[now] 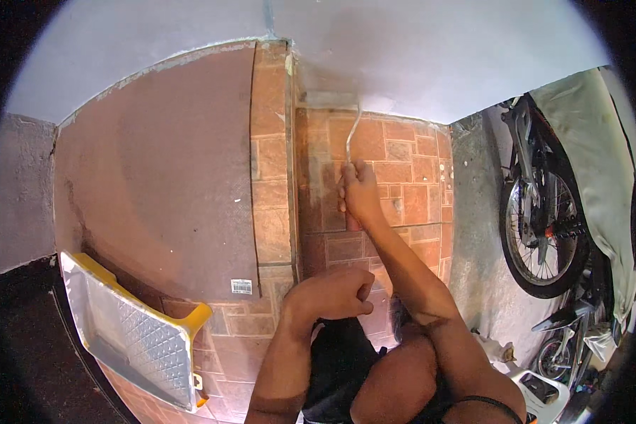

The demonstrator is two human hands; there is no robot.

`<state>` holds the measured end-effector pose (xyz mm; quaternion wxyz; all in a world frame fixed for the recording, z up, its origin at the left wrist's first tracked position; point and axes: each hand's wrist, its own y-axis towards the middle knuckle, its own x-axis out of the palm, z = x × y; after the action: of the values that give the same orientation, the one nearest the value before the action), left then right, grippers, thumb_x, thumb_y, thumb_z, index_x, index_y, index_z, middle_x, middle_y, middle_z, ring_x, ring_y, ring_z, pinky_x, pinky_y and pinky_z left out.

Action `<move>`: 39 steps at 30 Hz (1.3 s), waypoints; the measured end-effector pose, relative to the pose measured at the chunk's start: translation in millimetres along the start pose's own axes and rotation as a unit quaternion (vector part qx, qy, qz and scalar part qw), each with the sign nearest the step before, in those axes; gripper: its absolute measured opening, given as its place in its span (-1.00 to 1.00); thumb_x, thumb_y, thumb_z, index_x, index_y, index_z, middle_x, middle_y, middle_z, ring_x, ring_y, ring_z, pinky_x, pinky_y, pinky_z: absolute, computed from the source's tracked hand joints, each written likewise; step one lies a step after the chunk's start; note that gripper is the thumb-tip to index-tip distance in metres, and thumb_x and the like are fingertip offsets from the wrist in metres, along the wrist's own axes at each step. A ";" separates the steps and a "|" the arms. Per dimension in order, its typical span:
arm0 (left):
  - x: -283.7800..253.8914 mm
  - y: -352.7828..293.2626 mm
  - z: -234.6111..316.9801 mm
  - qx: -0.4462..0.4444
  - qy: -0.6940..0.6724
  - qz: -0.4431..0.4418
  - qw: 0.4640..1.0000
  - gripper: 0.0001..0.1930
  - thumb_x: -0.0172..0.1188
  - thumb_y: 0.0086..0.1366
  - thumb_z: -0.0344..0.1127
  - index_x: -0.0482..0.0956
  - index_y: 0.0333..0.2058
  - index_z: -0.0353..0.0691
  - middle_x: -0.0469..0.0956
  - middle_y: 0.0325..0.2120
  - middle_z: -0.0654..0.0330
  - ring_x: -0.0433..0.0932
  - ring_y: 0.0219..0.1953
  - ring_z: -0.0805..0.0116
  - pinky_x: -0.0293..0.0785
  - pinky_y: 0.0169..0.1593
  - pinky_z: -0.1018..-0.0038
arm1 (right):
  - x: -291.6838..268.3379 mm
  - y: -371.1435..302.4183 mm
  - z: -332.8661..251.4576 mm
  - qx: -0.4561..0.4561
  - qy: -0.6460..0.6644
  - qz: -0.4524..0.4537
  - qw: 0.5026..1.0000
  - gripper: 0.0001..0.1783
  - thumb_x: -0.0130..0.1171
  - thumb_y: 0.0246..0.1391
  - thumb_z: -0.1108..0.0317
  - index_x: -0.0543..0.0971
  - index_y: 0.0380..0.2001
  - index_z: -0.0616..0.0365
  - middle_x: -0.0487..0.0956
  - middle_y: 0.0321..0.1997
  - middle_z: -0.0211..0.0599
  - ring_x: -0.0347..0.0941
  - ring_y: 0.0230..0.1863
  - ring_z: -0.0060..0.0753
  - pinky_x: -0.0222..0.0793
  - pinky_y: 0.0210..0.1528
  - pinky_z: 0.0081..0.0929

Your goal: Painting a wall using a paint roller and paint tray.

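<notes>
My right hand [360, 189] is closed around the handle of a paint roller [350, 138], arm stretched forward. Its bent metal rod runs up to a pale roller head, which is blurred and lies at the foot of the whitish wall [438, 56], where wall and tiles meet. My left hand [332, 295] is held in front of my body with its fingers curled in, and nothing shows in it. To the left is a paint tray [138, 332] with a ribbed white inside, paint-smeared, and a yellow rim.
A large brown sheet [155, 169] covers the floor at left, with a small label near its corner. Reddish stone-pattern tiles [272, 169] surround it. On the right stand a motorcycle [540, 226] under a pale cover and a white plastic chair [544, 392].
</notes>
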<state>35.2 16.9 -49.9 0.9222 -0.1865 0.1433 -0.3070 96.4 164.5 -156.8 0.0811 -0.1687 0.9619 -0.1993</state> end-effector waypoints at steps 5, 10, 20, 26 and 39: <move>4.2 10.6 3.1 0.017 0.010 0.008 1.000 -0.73 0.27 0.07 -0.26 0.53 -0.36 -0.36 0.56 -0.44 -0.08 0.57 -0.34 0.00 0.49 -0.21 0.22 | -34.9 45.0 71.7 -0.106 -0.113 0.049 0.987 -0.75 -0.06 0.31 0.23 0.36 -0.32 0.22 0.30 -0.72 -0.40 0.19 -0.84 -0.52 0.13 -0.83 -0.49; 2.1 -4.4 -8.0 -0.022 0.006 -0.008 1.000 -0.72 0.28 0.08 -0.26 0.52 -0.33 -0.37 0.56 -0.41 -0.07 0.57 -0.31 -0.01 0.49 -0.18 0.22 | -7.6 -4.7 4.9 -0.001 0.022 -0.015 1.000 -0.75 -0.06 0.32 0.23 0.35 -0.32 0.21 0.30 -0.72 -0.40 0.19 -0.84 -0.51 0.13 -0.83 -0.50; 2.6 0.6 -6.0 -0.023 0.029 -0.006 0.999 -0.74 0.28 0.10 -0.26 0.54 -0.32 -0.33 0.59 -0.37 -0.07 0.59 -0.29 0.00 0.50 -0.19 0.20 | -26.4 -2.2 4.9 -0.008 0.024 -0.020 0.999 -0.74 -0.06 0.32 0.24 0.33 -0.27 0.26 0.29 -0.72 -0.41 0.16 -0.85 -0.52 0.12 -0.83 -0.52; 1.9 15.7 -2.3 -0.015 0.020 -0.019 1.000 -0.73 0.27 0.09 -0.27 0.55 -0.28 -0.31 0.60 -0.33 -0.10 0.60 -0.25 0.00 0.50 -0.15 0.21 | -51.4 43.5 57.9 -0.047 -0.116 0.013 0.992 -0.62 -0.01 0.27 0.19 0.38 -0.12 0.37 0.42 -0.63 -0.25 0.35 -0.80 -0.40 0.28 -0.74 -0.40; 0.1 0.7 -0.9 -0.033 0.020 -0.002 0.999 -0.73 0.26 0.13 -0.25 0.53 -0.28 -0.32 0.56 -0.37 -0.08 0.57 -0.29 0.00 0.48 -0.17 0.23 | -50.0 7.0 17.0 -0.004 0.005 -0.019 1.000 -0.65 -0.01 0.28 0.20 0.40 -0.14 0.34 0.37 -0.70 -0.33 0.30 -0.80 -0.44 0.21 -0.77 -0.42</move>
<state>35.3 17.1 -51.0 0.9119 -0.2114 0.1714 -0.3072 144.6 182.3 -170.7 0.0716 -0.1859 0.9597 -0.1982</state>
